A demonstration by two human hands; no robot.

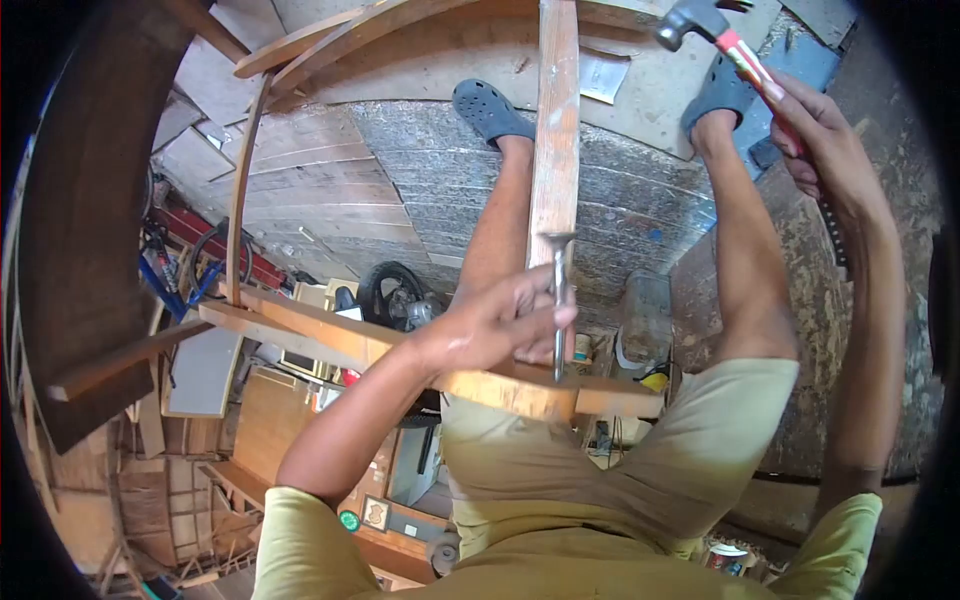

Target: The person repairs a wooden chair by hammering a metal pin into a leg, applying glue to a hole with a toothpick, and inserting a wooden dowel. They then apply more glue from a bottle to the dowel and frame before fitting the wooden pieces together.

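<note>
My left hand (492, 325) is closed around a steel rod (559, 300) with a flat, flared top. The rod stands nearly upright, its lower tip right at a wooden crosspiece (510, 393) in front of my lap. Raised at the upper right, my right hand (828, 150) grips a claw hammer (745, 55) by its red and black handle. The hammer head is well apart from the rod's top. A long wooden rail (555, 130) runs away from the crosspiece between my legs.
Curved wooden pieces (330, 45) and a thin upright strip (245, 190) belong to the frame around my feet. A large dark board (90, 200) leans at the left. A wheel (385, 290) and assorted clutter lie below the frame. Flattened cardboard (430, 75) covers part of the floor.
</note>
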